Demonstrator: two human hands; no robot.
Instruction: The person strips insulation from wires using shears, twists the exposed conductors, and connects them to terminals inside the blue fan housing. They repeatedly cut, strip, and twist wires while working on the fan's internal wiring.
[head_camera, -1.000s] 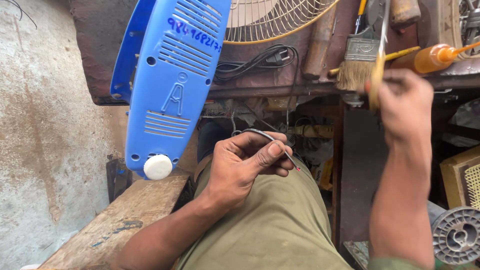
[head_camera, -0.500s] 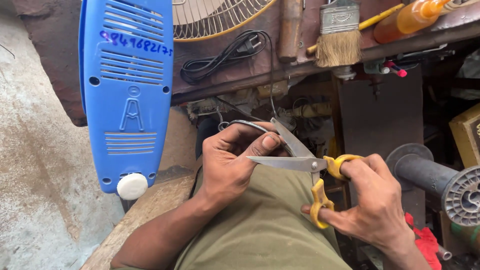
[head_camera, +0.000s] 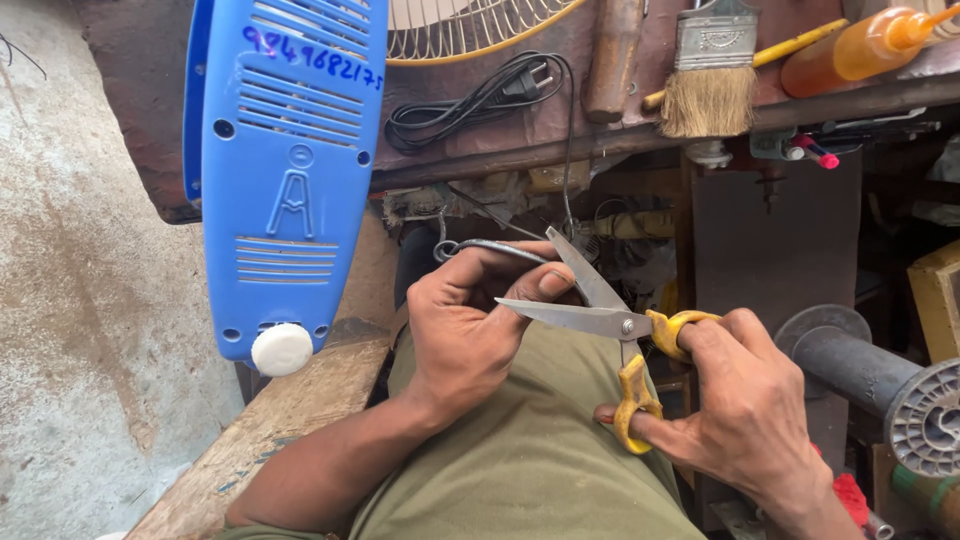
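Over his lap, the right hand (head_camera: 745, 400) now has yellow-handled scissors (head_camera: 610, 320) – a second ago it was up at the bench – blades spread around the thin grey wire (head_camera: 490, 247) pinched in the left hand (head_camera: 470, 330), lined up to cut.

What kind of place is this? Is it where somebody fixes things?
Probably a small repair workshop. A blue plastic fan cover and a wire fan grille lean at a cluttered bench with a paintbrush and black power cord. The right hand holds yellow-handled scissors near the left hand.
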